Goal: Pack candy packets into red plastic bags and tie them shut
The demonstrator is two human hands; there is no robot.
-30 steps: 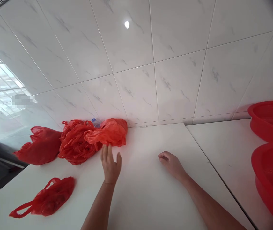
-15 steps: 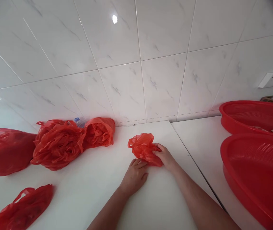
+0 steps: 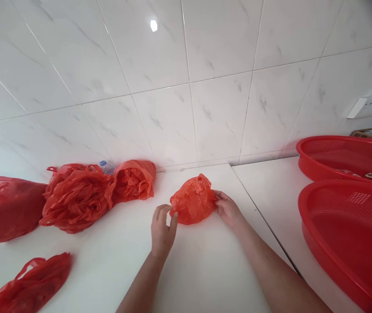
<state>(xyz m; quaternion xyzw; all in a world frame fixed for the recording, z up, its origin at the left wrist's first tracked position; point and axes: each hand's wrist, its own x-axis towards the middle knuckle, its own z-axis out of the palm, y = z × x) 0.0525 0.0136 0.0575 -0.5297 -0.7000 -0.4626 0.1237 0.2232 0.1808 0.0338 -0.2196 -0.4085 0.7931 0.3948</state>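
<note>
A crumpled, translucent red plastic bag [image 3: 194, 201] lies puffed up on the white table [image 3: 202, 269], between my two hands. My left hand [image 3: 163, 228] is at the bag's lower left edge, thumb and fingers closed on the plastic there. On the other side, my right hand [image 3: 227, 208] pinches the bag's right edge between thumb and fingers. The inside of the bag cannot be made out.
Red bags stand along the back left: a full one [image 3: 13, 208], a bulging one [image 3: 78, 200] and an open one [image 3: 135, 180], with a bottle [image 3: 106, 167] behind. Another bag [image 3: 36, 282] lies front left. Red baskets [image 3: 345, 243] [image 3: 316, 161] stand right.
The bag has puffed out and turned between my hands. My left hand has moved left and up from beneath it to its left edge. My right hand stays at the right edge.
</note>
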